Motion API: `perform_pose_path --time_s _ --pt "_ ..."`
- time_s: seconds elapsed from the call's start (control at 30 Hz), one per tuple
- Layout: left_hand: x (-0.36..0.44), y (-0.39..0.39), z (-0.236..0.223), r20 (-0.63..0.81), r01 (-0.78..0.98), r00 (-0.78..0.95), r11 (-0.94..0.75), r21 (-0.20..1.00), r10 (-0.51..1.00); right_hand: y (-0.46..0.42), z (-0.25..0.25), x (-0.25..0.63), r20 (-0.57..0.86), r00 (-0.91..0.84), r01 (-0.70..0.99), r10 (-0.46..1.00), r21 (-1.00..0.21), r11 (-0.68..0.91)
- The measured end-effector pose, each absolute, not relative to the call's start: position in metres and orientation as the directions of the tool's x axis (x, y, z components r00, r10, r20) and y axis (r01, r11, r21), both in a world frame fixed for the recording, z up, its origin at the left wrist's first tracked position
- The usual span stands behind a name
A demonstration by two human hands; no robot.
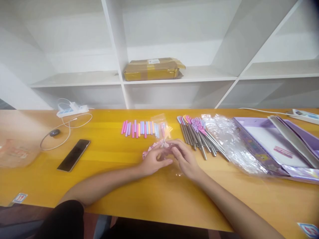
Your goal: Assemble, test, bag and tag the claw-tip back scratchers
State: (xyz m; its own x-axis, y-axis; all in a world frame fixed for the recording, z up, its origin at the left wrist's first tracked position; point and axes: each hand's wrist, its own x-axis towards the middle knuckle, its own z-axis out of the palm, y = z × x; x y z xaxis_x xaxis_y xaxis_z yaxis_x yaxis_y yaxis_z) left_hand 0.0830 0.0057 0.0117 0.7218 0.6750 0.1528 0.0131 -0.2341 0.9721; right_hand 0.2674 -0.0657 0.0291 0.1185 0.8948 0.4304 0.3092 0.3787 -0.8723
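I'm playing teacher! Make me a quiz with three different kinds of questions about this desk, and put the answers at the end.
1. True or false: the phone is nearer to the left hand than to the right hand.
2. Pick one. Where is the parcel?
A: under the phone
B: on the shelf
C: in the left hand
3. Fill the gap: from where the person sits, the purple box is on the ____ side of the metal sticks.

Key: 1 true; 2 B; 3 right
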Motion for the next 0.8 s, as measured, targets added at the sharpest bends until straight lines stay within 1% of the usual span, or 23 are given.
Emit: perform_pose_path --time_s 0.07,0.13,0.17,0.23,0.27,0.33,0.4,0.47,0.53,0.6,0.63,0.67,0.7,0.77,0.8 --pt "0.084 0.003 0.012 0.123 0.06 0.709 -0.233 0.971 0.694 -0.064 0.024 0.265 0.437 0.204 0.254 0.876 -0.888 0.384" --pt "0.084 0.001 0.013 0.099 0.108 0.712 -0.248 0.963 0.695 -0.058 0.018 0.268 0.343 0.3 0.14 0.89 -0.939 0.314" --pt "0.084 0.0 0.013 0.1 0.12 0.72 -0.266 0.957 0.687 -0.055 0.016 0.27 0.271 0.301 0.079 0.914 -0.962 0.26" --pt "0.084 -0.003 0.012 0.11 0.104 0.752 -0.282 0.954 0.65 -0.05 0.011 0.271 0.141 0.194 -0.004 0.971 -0.989 0.145" --pt "0.083 -0.005 0.011 0.113 0.083 0.771 -0.274 0.958 0.627 -0.048 0.01 0.27 0.101 0.124 -0.018 0.987 -0.994 0.104" --pt "0.083 -0.008 0.01 0.113 0.045 0.807 -0.252 0.967 0.579 -0.048 0.008 0.267 0.074 0.04 0.003 0.996 -0.997 0.074" --pt "0.084 -0.01 0.011 0.113 0.034 0.827 -0.25 0.968 0.551 -0.049 0.01 0.266 0.091 0.052 0.034 0.995 -0.995 0.089" --pt "0.083 -0.009 0.016 0.117 0.053 0.817 -0.276 0.96 0.565 -0.05 0.015 0.269 0.14 0.168 -0.009 0.976 -0.99 0.144" --pt "0.083 -0.003 0.026 0.142 0.044 0.757 -0.267 0.963 0.638 -0.049 0.024 0.279 0.21 0.353 -0.108 0.912 -0.959 0.263" --pt "0.08 0.008 0.037 0.159 -0.029 0.658 -0.186 0.982 0.736 -0.047 0.035 0.293 0.268 0.515 -0.195 0.814 -0.889 0.415" --pt "0.079 0.015 0.043 0.156 -0.083 0.608 -0.133 0.988 0.778 -0.047 0.039 0.299 0.292 0.555 -0.219 0.779 -0.852 0.475" --pt "0.077 0.022 0.049 0.145 -0.138 0.569 -0.08 0.987 0.81 -0.048 0.043 0.305 0.318 0.56 -0.23 0.765 -0.827 0.512" --pt "0.075 0.028 0.055 0.132 -0.185 0.541 -0.036 0.982 0.83 -0.049 0.046 0.308 0.342 0.524 -0.228 0.78 -0.826 0.516" --pt "0.071 0.038 0.064 0.113 -0.255 0.511 0.024 0.967 0.852 -0.055 0.048 0.306 0.352 0.336 -0.159 0.874 -0.893 0.421" --pt "0.069 0.041 0.068 0.109 -0.276 0.506 0.041 0.96 0.856 -0.059 0.047 0.302 0.329 0.217 -0.085 0.919 -0.932 0.353"
